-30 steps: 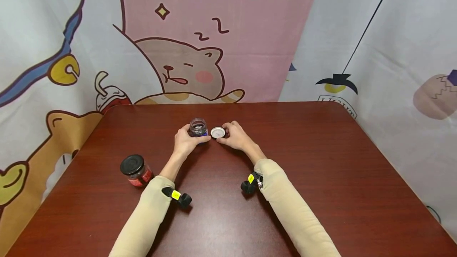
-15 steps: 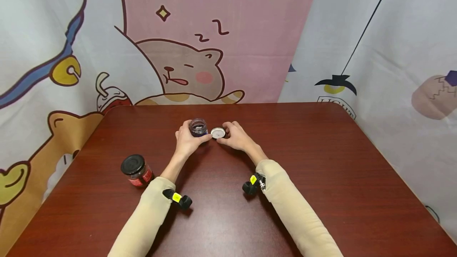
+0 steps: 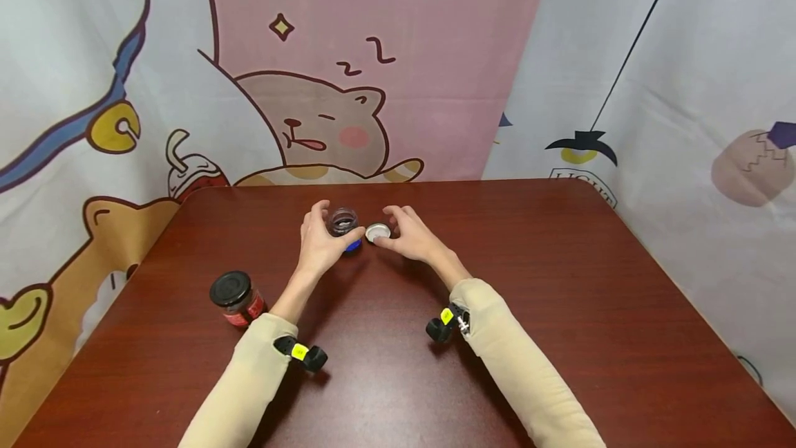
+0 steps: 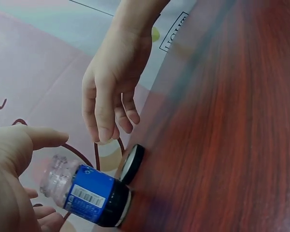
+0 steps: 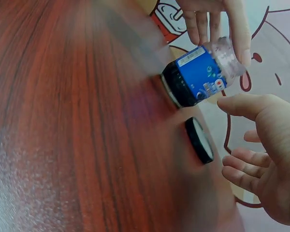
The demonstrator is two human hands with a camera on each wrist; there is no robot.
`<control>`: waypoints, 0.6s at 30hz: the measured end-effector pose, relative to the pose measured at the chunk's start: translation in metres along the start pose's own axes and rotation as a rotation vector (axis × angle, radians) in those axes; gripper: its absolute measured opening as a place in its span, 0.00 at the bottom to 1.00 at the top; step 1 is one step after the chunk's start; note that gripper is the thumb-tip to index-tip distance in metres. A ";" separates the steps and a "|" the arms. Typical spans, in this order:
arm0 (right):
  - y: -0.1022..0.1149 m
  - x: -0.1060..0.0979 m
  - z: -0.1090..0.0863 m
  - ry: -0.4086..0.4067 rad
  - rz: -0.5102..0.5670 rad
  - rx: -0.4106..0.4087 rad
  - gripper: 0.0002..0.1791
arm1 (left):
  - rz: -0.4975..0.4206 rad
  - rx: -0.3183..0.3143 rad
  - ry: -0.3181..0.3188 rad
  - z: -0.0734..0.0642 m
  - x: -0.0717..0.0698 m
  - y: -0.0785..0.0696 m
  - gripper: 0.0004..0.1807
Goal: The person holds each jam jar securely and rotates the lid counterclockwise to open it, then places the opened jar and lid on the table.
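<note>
The left hand (image 3: 318, 246) has loosened from the uncapped blue-labelled jar (image 4: 90, 192), the right hand (image 3: 413, 235) from its upturned lid (image 5: 199, 140) beside it on the bench (image 3: 385, 379). I see both hands spread, empty; a careless brush could topple the jar.

High head view, close wrist views, shared jar (image 4: 92, 193)

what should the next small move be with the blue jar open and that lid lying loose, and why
Probably ease the left hand away from the blue-labelled jar and toward the red-labelled jar. The blue-labelled jar stands upright and uncapped, the loose lid lies inner side up beside it, and neither that hand nor the right hand seems to grip anything.
</note>
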State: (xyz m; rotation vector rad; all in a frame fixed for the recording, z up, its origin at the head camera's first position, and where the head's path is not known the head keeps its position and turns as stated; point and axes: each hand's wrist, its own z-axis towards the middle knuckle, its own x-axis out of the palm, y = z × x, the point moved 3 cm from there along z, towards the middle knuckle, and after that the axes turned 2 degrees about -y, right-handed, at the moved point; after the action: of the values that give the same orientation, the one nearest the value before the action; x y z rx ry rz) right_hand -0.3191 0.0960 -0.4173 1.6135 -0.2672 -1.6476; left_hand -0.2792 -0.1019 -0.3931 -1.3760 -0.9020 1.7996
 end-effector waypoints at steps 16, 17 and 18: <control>0.029 -0.018 -0.015 -0.053 0.073 -0.080 0.39 | 0.073 0.097 -0.014 -0.020 -0.024 -0.024 0.46; 0.031 -0.018 -0.016 -0.057 0.077 -0.089 0.38 | 0.077 0.101 -0.015 -0.022 -0.026 -0.025 0.46; 0.033 -0.018 -0.017 -0.059 0.077 -0.098 0.38 | 0.079 0.105 -0.017 -0.023 -0.028 -0.026 0.46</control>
State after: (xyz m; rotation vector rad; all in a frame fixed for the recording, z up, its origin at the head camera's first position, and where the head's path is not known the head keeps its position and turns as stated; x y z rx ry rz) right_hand -0.2931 0.0923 -0.3850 1.4656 -0.2715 -1.6265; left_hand -0.2480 -0.1092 -0.3613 -1.3489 -0.7597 1.8926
